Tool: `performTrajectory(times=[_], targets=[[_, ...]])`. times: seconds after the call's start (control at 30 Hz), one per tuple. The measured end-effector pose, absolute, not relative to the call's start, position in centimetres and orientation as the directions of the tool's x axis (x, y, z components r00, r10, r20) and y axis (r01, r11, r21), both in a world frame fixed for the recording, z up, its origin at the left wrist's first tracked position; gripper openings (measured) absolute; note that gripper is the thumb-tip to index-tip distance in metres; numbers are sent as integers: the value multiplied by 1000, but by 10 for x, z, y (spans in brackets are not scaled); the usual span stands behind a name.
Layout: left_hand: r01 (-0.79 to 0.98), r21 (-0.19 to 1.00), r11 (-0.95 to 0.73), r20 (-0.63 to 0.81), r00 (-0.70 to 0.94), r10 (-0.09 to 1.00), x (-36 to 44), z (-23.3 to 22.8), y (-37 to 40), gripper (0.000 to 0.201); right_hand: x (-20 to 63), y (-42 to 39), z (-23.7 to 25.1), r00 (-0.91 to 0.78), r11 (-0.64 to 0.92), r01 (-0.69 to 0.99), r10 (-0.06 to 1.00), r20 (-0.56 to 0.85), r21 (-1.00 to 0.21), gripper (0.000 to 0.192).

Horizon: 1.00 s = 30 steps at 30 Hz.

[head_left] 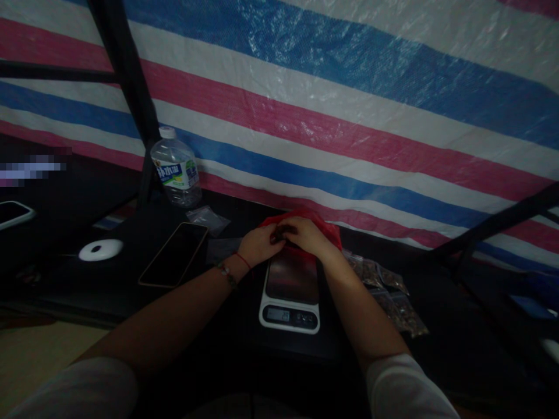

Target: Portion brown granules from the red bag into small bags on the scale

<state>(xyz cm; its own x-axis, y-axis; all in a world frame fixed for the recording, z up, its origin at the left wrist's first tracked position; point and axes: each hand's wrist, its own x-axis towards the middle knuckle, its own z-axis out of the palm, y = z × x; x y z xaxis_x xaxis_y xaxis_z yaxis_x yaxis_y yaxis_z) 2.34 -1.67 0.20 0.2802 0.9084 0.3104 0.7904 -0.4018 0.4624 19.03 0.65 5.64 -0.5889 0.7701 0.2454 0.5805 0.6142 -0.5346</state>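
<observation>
- Behind the kitchen scale (290, 291), at the far edge of the dark table (109, 291), both hands meet at a red plastic bag (325, 227).
- Left hand (257, 244): fingers curled, grip narrow, pinching something small and dark at the bag's mouth; what it is cannot be told in the dim light.
- Right hand (305, 233): fingers bent over the same spot, touching the left fingertips and the bag.
- Scale display lit, its platform bare, just below the hands.
- Small clear packets (388, 291) with brownish contents lie right of the scale.
- Left of it lie a phone (174, 254), a white round puck (101, 249) and a water bottle (175, 169).
- Striped tarpaulin (349, 116) hangs behind.
</observation>
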Motion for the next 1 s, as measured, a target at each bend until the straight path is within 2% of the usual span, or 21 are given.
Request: performTrajectory(times=[0.17,0.47,0.53,0.67,0.8,1.0], targets=[[789,468,-397,311,273,910,24,3,-17,32,192,5,56,-568,594,561,783,254,-577,35],[765,493,-414,323,281,904,22,4,-17,43,196,10,59,-532,619,608,782,323,-497,37],[742,498,-448,347,303,888,22,4,-17,44,199,12,57,-530,599,676,800,281,-430,38],[716,506,-481,382,314,869,21,5,-19,45,203,18,40,-519,520,791,849,95,-323,36],[722,509,-469,376,303,876,22,4,-19,48,204,26,16,-581,547,754,814,18,-365,35],[722,508,-469,371,308,876,21,1,-18,51,200,29,15,-621,579,720,783,16,-382,29]])
